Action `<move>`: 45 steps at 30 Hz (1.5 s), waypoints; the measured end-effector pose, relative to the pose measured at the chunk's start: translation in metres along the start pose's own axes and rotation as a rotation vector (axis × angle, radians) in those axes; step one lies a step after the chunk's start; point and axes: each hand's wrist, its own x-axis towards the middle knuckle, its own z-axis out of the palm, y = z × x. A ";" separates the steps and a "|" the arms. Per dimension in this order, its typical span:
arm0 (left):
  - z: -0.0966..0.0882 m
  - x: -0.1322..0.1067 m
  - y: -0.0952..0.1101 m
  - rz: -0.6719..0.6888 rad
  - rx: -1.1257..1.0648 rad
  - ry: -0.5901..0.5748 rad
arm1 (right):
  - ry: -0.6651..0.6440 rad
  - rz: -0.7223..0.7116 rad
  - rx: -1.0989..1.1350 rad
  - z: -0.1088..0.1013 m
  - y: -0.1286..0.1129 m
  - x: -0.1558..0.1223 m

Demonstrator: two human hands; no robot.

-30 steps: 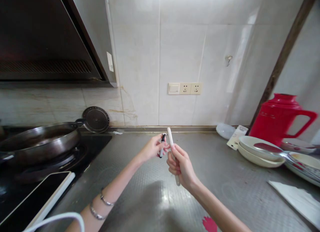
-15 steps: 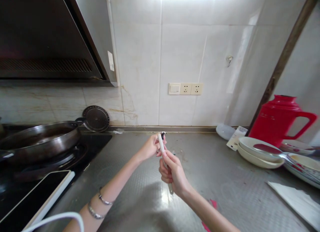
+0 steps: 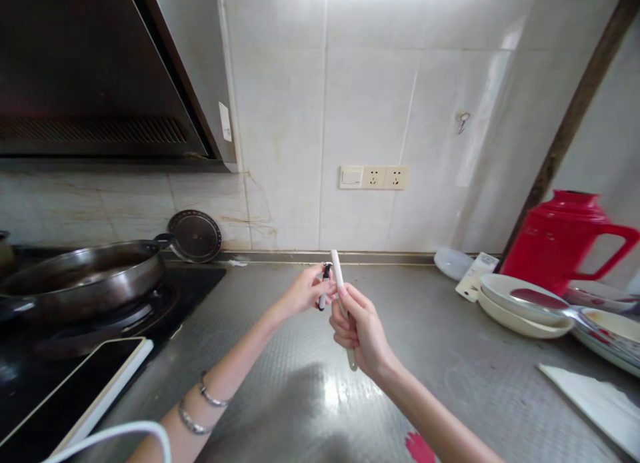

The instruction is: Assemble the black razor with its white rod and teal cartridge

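Note:
Over the middle of the metal counter [image 3: 280, 410], both my hands are raised close together. My left hand [image 3: 303, 291] pinches a short, slim black-and-grey piece [image 3: 324, 291] with a shiny bit at its top; its exact kind is too small to tell. My right hand [image 3: 363, 326] is wrapped round a long, thin white stick [image 3: 337, 268], like a handle, standing nearly upright with its lower end showing below the fist. A narrow gap separates the upper part of the stick from the black-and-grey piece. Two silver bracelets circle my left forearm.
On the left, a steel pan [image 3: 85, 276] sits on the black stove, with a phone [image 3: 75, 396] and white cable in front. At right stand a red thermos jug [image 3: 563, 243], stacked bowls [image 3: 525, 316] and white paper [image 3: 595, 403]. A pink-red scrap [image 3: 419, 448] lies near.
My right hand has moved slightly right with the white stick, away from my left hand. The black-and-grey piece, mostly hidden before, now shows. The view has shifted slightly.

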 end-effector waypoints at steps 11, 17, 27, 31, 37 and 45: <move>-0.001 -0.001 0.003 0.007 0.002 -0.014 | 0.014 0.007 0.035 0.001 0.002 -0.003; -0.001 -0.001 0.002 0.036 0.024 -0.035 | 0.007 0.053 0.041 0.001 0.005 -0.008; -0.016 0.002 -0.003 0.197 0.204 0.036 | -0.214 0.172 -0.121 -0.006 0.000 -0.019; -0.032 0.003 -0.011 0.277 0.361 0.046 | -0.197 -0.042 -0.428 -0.025 -0.030 -0.018; -0.041 0.006 -0.018 0.320 0.579 0.073 | -0.135 -0.198 -0.936 -0.062 -0.057 0.006; -0.038 0.005 -0.025 0.355 0.694 0.012 | -0.316 -0.375 -1.230 -0.067 -0.053 0.016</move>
